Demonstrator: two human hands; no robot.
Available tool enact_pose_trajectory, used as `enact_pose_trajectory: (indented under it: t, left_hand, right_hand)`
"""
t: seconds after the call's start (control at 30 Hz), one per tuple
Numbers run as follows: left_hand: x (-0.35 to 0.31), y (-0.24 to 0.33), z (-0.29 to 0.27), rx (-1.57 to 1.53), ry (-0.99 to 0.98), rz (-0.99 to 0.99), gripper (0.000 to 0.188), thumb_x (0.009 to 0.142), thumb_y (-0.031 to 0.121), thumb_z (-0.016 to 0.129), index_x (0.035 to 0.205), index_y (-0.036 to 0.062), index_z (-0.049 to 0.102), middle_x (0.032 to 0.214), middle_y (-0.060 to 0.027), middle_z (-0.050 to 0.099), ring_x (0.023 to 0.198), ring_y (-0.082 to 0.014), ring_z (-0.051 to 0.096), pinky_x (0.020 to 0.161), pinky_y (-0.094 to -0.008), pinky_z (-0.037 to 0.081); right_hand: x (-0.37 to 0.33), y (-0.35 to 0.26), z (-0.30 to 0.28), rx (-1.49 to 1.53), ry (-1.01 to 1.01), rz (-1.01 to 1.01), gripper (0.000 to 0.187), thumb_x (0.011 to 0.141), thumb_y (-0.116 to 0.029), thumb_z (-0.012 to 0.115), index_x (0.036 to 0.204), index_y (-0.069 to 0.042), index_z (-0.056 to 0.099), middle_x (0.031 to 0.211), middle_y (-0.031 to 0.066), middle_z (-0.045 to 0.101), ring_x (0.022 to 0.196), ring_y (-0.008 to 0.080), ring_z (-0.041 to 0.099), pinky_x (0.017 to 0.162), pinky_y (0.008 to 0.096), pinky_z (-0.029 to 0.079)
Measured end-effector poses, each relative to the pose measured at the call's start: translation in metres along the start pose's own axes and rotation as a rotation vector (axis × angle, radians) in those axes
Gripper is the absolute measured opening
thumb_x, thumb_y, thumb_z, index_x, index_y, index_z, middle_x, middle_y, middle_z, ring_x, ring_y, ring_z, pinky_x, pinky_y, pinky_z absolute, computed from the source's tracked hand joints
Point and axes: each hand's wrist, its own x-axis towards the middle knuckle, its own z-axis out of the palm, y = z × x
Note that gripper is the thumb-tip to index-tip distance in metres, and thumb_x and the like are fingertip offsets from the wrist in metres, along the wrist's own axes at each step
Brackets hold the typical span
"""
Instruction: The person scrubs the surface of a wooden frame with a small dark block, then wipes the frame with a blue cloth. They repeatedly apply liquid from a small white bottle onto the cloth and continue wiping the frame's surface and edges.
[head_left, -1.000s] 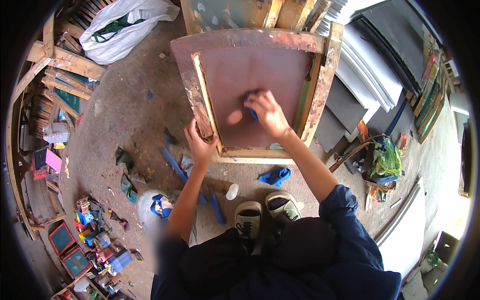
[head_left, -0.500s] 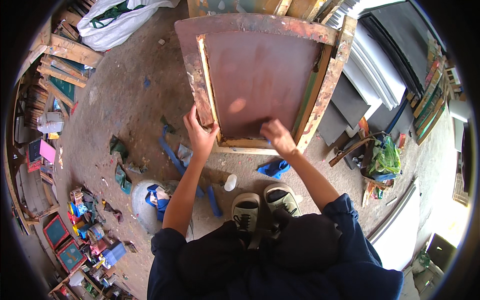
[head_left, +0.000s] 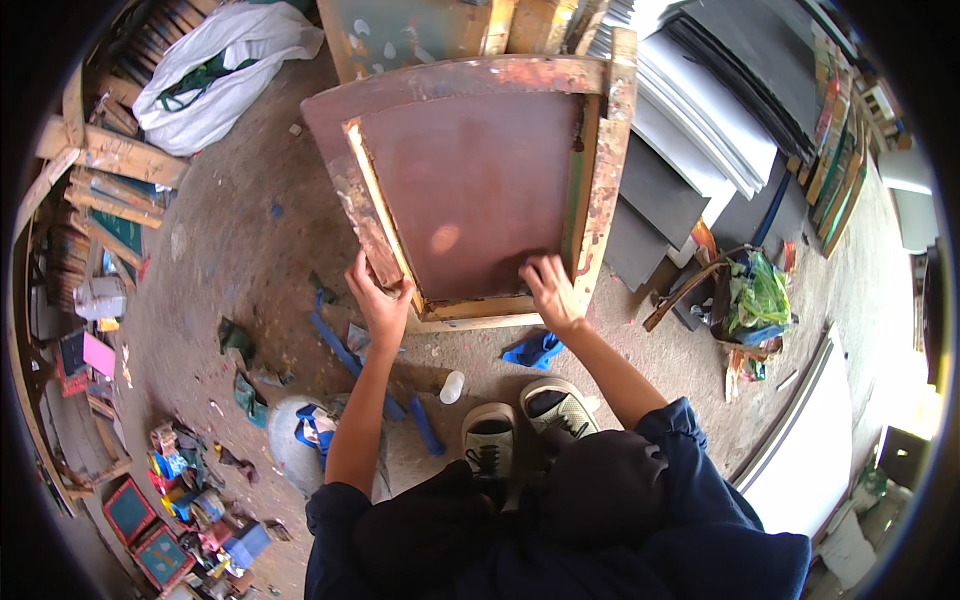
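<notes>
Two hands were on that big wooden screen frame (head_left: pixel 480 190), which stood tilted on the dirt floor (head_left: pixel 230 240) just ahead of the person's pale shoes (head_left: pixel 520 420). The left hand (head_left: pixel 378 300) was clamped on the paint-crusted left rail, fingers curled around the wood with the thumb on the near face, steadying the whole thing. The right hand (head_left: pixel 548 288) lay low on the reddish-brown mesh panel by the bottom right corner, fingers spread fairly wide and pressed flat; whether a cloth sat under them I could not tell, they covered whatever was there. A blue rag (head_left: pixel 533 350) lay on the ground just below those right fingers, and a small white bottle (head_left: pixel 452 386) sat below and between the two hands. To my eye the wiping would go best with the left grip kept firm so the frame could not rock, and with the right palm working in even strokes toward the corner, light enough not to stretch the mesh. The corner itself, right under the fingertips, looked like the spot where residue would gather against the rail, so it deserved slow passes.
</notes>
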Motion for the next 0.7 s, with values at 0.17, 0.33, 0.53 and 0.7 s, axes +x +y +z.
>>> enact_pose_trajectory:
  t: [0.17, 0.33, 0.53, 0.7]
  left_hand:
    - [-0.003, -0.004, -0.003, -0.004, 0.030, 0.036, 0.079, 0.063, -0.002, 0.070, 0.131, -0.0007, 0.031, 0.114, -0.0183, 0.036, 0.103, -0.0336, 0.045, 0.087, -0.0407, 0.040]
    - [-0.002, 0.000, -0.002, -0.021, 0.000, 0.013, 0.081, 0.064, -0.001, 0.070, 0.133, -0.0009, 0.028, 0.117, -0.0185, 0.035, 0.105, -0.0342, 0.044, 0.089, -0.0419, 0.039]
    - [-0.002, 0.001, -0.003, 0.006, 0.008, 0.022, 0.080, 0.064, -0.001, 0.070, 0.133, -0.0004, 0.028, 0.116, -0.0186, 0.035, 0.103, -0.0344, 0.044, 0.088, -0.0414, 0.039]
    - [-0.004, -0.006, -0.004, 0.007, -0.001, -0.045, 0.080, 0.065, 0.004, 0.070, 0.133, -0.0004, 0.028, 0.116, -0.0187, 0.035, 0.105, -0.0348, 0.043, 0.088, -0.0421, 0.039]
  right_hand:
    - [0.098, -0.017, -0.034, -0.040, 0.277, 0.304, 0.032, 0.073, 0.002, 0.052, 0.104, -0.005, 0.049, 0.108, 0.0174, 0.044, 0.097, 0.0337, 0.045, 0.084, 0.0430, 0.041]
    - [0.040, -0.013, -0.007, -0.458, 0.086, 0.105, 0.031, 0.074, -0.006, 0.054, 0.104, -0.003, 0.050, 0.111, 0.0186, 0.045, 0.103, 0.0325, 0.046, 0.086, 0.0378, 0.043]
    - [0.037, -0.014, -0.005, -0.196, 0.058, 0.199, 0.026, 0.076, -0.002, 0.053, 0.102, -0.003, 0.050, 0.110, 0.0175, 0.045, 0.100, 0.0332, 0.046, 0.083, 0.0421, 0.044]
    - [0.150, -0.011, -0.055, -0.054, 0.562, 0.096, 0.025, 0.071, 0.008, 0.050, 0.090, -0.007, 0.053, 0.091, 0.0133, 0.049, 0.085, 0.0337, 0.045, 0.075, 0.0447, 0.040]
